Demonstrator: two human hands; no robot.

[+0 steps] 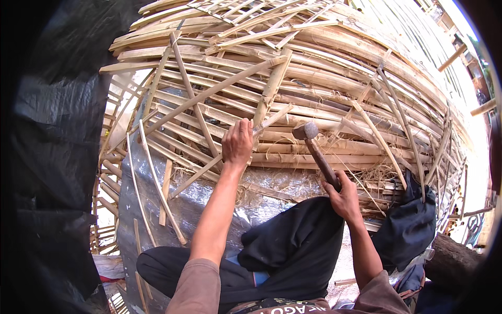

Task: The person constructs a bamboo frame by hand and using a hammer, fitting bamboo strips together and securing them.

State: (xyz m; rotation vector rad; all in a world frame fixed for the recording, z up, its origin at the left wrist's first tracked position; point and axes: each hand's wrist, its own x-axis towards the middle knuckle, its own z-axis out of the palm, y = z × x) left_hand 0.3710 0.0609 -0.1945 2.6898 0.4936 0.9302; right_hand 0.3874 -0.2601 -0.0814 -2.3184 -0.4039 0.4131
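My left hand (239, 140) is closed, its fist on a split bamboo strip (274, 117) that shows beyond the knuckles, slanting up to the right. A similar length comes out below the wrist toward the lower left; I cannot tell whether it is the same piece. Right of it, my right hand (342, 194) grips a hammer (321, 161) by its dark wooden handle. The hammer's grey, blocky head points up and away, above the bamboo slats (314, 149). A thicker bamboo pole (272, 86) lies across the slats just beyond my left hand.
Long slats fill the far side, with crossed bamboo sticks (193, 99) on top. Shavings (274, 180) litter the silvery sheet (209, 206) near my bent legs. Black plastic (57, 157) hangs at left. A dark cloth (408, 225) and a log (452, 261) are at right.
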